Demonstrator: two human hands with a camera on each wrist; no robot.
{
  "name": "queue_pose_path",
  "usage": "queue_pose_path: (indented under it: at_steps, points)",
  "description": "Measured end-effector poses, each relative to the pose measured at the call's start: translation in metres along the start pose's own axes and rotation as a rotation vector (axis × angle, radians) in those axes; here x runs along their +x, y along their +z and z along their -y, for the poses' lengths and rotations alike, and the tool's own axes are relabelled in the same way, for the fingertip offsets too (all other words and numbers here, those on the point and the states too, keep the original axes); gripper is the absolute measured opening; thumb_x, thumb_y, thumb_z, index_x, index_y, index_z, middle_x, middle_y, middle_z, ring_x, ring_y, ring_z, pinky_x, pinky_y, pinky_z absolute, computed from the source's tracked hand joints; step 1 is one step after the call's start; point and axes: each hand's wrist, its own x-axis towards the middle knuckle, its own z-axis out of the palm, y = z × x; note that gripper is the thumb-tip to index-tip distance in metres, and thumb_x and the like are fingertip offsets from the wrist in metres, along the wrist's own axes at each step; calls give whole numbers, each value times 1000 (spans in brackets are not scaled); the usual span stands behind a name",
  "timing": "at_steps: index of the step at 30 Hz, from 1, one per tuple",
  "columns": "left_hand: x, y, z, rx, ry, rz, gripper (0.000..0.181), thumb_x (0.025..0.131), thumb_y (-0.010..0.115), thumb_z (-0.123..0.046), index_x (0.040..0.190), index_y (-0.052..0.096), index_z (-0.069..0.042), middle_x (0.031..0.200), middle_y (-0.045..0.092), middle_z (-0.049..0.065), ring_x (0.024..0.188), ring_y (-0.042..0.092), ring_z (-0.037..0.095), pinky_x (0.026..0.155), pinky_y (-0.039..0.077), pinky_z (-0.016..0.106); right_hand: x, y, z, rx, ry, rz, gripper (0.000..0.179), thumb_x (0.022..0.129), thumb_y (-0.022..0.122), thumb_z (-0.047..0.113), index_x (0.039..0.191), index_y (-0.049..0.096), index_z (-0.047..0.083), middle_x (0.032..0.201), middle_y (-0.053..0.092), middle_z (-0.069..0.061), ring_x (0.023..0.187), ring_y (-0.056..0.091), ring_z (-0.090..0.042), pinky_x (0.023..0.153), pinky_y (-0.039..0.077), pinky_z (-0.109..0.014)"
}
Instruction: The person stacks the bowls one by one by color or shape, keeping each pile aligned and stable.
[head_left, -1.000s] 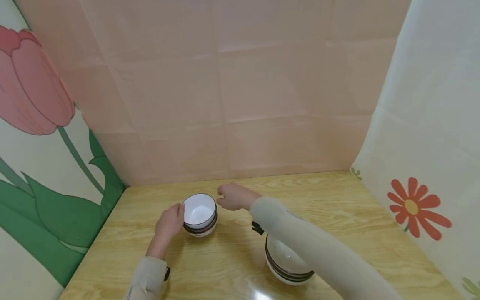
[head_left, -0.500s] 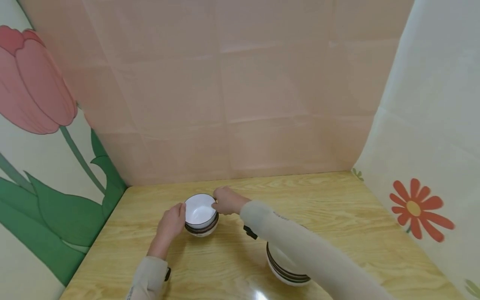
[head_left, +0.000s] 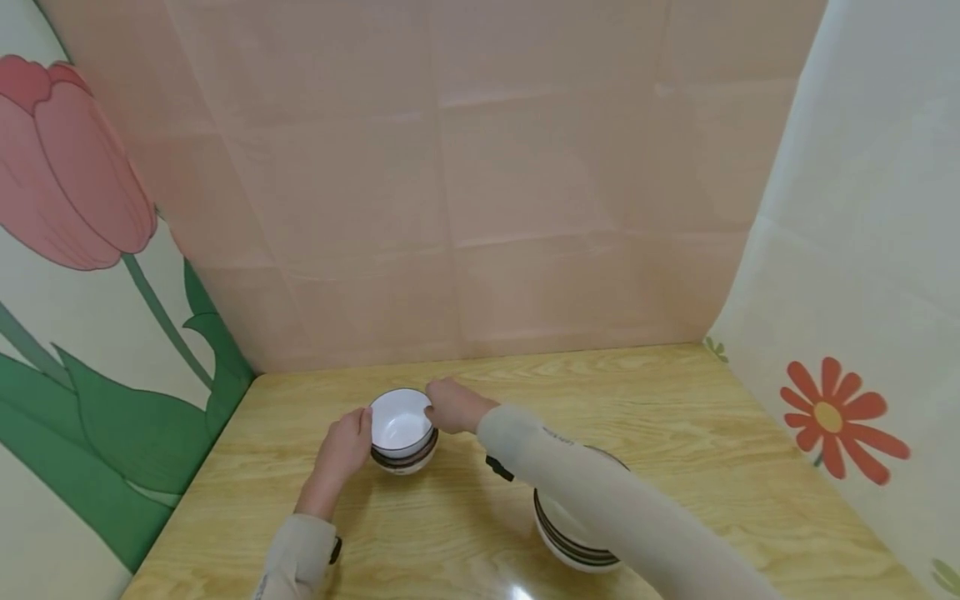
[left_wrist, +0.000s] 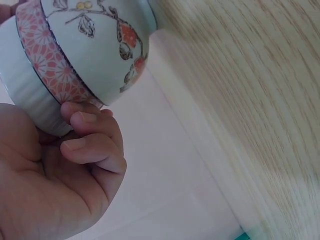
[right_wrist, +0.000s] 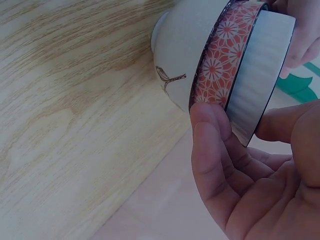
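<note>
A stack of small nested bowls stands on the wooden table. On top is a white ribbed bowl with a dark rim. Below it show a red flower-patterned band and a pale bowl painted with branches and blossoms. My left hand holds the ribbed bowl's left side, fingers curled beneath its rim at the red band. On the opposite side my right hand pinches its rim, thumb over the edge and fingertips against the red band in the right wrist view.
A second stack of larger dark-rimmed bowls stands nearer on the right, partly hidden under the right sleeve. The wooden table meets a pink backdrop behind, with printed flower sheets on both sides.
My right hand has come left from beside the stack and taken hold of the top bowl's right rim. The left hand stays at the left rim; the bowls have barely moved.
</note>
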Motion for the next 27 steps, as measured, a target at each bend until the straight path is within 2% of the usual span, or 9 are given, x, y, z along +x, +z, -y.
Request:
queue_pose_path:
  at_steps: [13,21,27]
  points:
    - [-1,2,3,-18,13,0,57,110,24,-31,143,42,12,144,46,31,136,42,47,111,35,57,-2,4,0,-19,-1,9,18,103,52,16,110,62,2,80,57,-1,67,51,-13,61,46,-27]
    - [0,1,3,-51,27,-7,56,110,25,-30,140,45,13,141,49,31,134,44,47,110,36,57,0,6,0,15,35,30,20,104,51,16,114,61,3,84,58,-2,71,53,-13,62,47,-27]
    - [0,0,2,-56,33,-12,56,110,26,-30,138,47,13,140,51,31,133,46,46,109,38,56,4,7,-3,35,51,31,19,104,50,17,113,60,3,82,58,-3,68,54,-14,59,47,-27]
